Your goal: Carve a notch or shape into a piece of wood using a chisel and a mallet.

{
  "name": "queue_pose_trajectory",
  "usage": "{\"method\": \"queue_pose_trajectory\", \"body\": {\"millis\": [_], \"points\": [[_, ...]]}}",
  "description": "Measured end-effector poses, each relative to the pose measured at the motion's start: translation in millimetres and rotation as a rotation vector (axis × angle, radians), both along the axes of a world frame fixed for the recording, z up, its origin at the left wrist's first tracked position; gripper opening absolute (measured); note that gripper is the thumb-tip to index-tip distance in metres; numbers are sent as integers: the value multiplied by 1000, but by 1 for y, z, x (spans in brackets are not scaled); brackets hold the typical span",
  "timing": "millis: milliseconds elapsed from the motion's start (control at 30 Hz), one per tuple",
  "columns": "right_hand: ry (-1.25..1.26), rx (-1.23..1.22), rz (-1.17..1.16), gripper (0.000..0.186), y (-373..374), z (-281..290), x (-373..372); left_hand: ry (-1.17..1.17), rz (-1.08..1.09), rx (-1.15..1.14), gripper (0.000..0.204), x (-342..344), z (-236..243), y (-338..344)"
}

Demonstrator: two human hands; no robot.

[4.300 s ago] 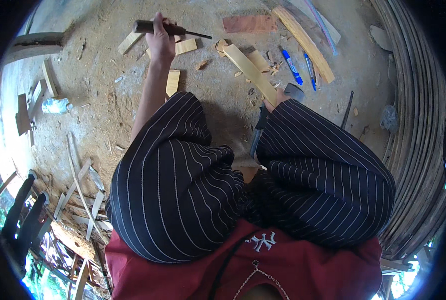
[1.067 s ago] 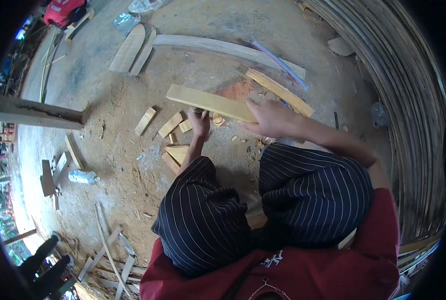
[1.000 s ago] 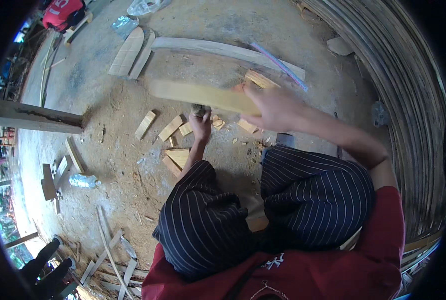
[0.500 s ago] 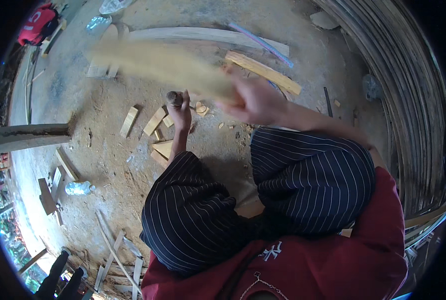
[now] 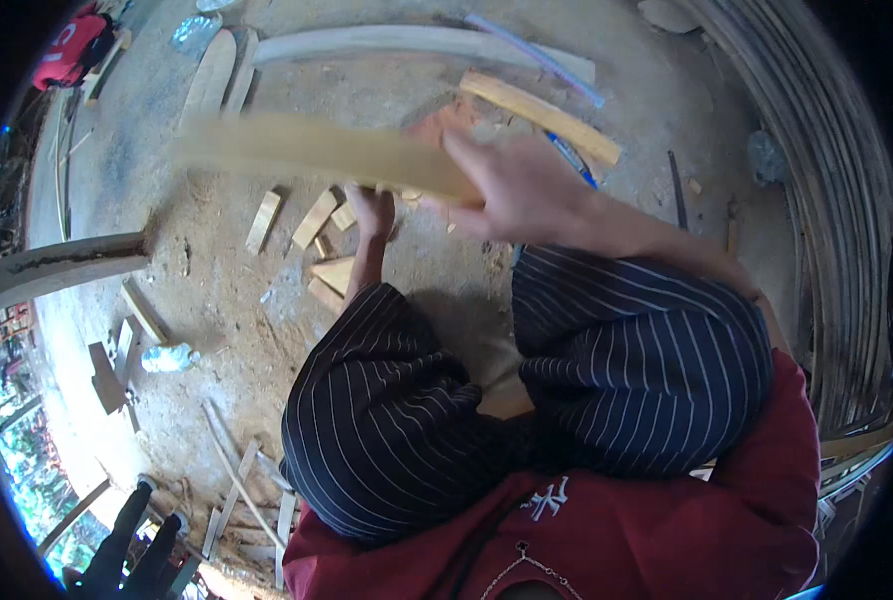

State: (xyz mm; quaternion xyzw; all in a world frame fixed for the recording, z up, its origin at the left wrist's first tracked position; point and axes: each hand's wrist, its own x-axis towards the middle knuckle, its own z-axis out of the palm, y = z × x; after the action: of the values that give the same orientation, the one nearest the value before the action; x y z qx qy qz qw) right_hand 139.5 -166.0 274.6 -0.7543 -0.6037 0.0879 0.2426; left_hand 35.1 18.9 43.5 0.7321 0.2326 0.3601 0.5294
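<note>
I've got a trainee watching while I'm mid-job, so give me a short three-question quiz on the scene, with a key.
1. True or false: the right hand grips a wooden plank.
2. Multiple choice: where does the clear plastic bottle lie?
A) To the left of the striped trousers
B) To the right of them
C) On top of them
3. Short answer: can you tell what, if anything, the left hand holds, and why?

Key:
1. True.
2. A.
3. No; the plank, blurred in this view, hides the far part of that hand and anything it may hold.
</note>
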Motion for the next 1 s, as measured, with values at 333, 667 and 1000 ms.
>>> {"method": "queue_pose_trajectory", "body": {"millis": [333,667,1000], "points": [[140,-8,-36,54,-3,6,-3,-164,22,-394,6,1,13,2],[122,73,-58,45,-6,-19,2,-98,0,-265,16,3,12,5],[160,-43,-41,45,-10,-29,1,-94,-9,-115,7,0,1,8]]}}
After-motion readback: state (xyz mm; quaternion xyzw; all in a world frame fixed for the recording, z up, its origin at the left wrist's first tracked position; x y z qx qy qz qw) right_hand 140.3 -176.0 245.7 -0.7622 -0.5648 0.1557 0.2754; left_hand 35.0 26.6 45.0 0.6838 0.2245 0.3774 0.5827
